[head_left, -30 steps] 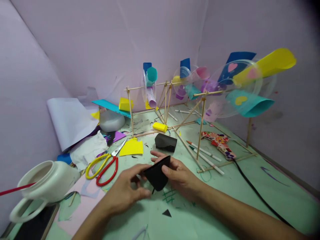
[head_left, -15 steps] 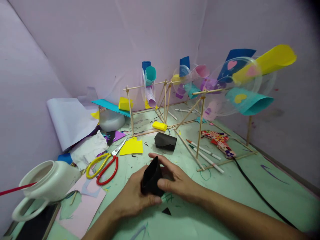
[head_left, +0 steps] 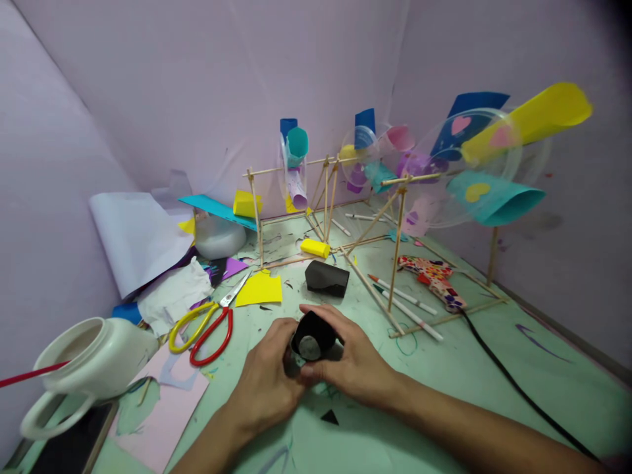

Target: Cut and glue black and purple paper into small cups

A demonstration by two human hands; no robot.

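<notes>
Broadly, the pale green worktop [head_left: 385, 438] carries everything; lay a clock dial on it, centred low in the middle of the view, twelve pointing away from the person. The nearest stick frame [head_left: 395, 257] spreads around two o'clock. At nine, well apart from the centre, sits a white pot [head_left: 118, 362]; nearer in, between nine and ten, lie scissors [head_left: 229, 297]. The left hand [head_left: 266, 370] comes in from eight, the right hand [head_left: 363, 361] from four. Between them, at the dial's middle, is a black tube [head_left: 315, 328], its mouth turned up toward the person. Both sets of fingers grasp it: the left ones curl round its left side, the right ones its far right side, with the right thumb along the lower rim. A greyish round patch shows inside; what it is I cannot tell. The tube looks like thin card, so light, even pressure from opposite sides should suit it best; a thumb digging into one spot could crease the wall. Any seam, hidden here, would deserve a steady pinch. A second black tube [head_left: 326, 279] lies near half past twelve, a small black triangle [head_left: 330, 417] near half past five.
</notes>
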